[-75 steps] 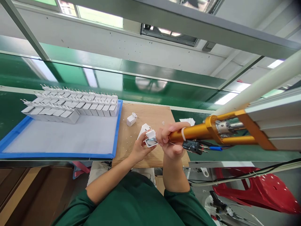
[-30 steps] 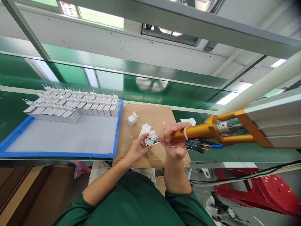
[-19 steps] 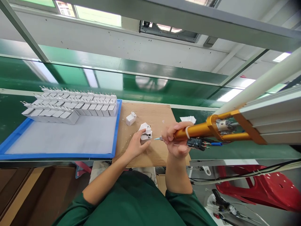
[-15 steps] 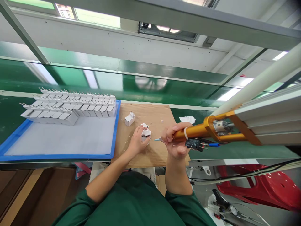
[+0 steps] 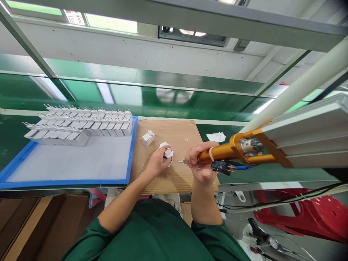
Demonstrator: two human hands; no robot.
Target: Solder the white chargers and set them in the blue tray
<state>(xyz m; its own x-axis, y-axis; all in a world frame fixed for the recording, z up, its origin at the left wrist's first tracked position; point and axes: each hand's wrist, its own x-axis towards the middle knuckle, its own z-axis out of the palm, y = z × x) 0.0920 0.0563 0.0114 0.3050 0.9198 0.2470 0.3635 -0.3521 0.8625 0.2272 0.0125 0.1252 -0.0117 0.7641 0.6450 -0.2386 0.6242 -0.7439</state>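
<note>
My left hand (image 5: 157,161) is closed around a small white plug housing (image 5: 169,153) over the cardboard; the fingers hide part of it. My right hand (image 5: 202,163) grips a gold cylindrical hand tool (image 5: 216,152). Its pale tapered tip (image 5: 181,161) points left towards the held housing, with a gap between them. A black microswitch (image 5: 221,167) with wires is fixed along the tool's side. Behind my left hand, another white plug housing (image 5: 148,138) stands by itself on the cardboard sheet (image 5: 179,181).
On the left, a blue-edged tray (image 5: 129,156) bears rows of white plug housings (image 5: 106,123) with pins upward. A scrap of white paper (image 5: 216,137) lies behind the tool. The tool joins a thick grey metal arm (image 5: 307,141) at right. A red stool (image 5: 320,217) stands below the bench.
The housing in my left hand has turned and tilted slightly, with the fingers shifted on it. My right hand and the tool have barely moved; the view has shifted a little.
</note>
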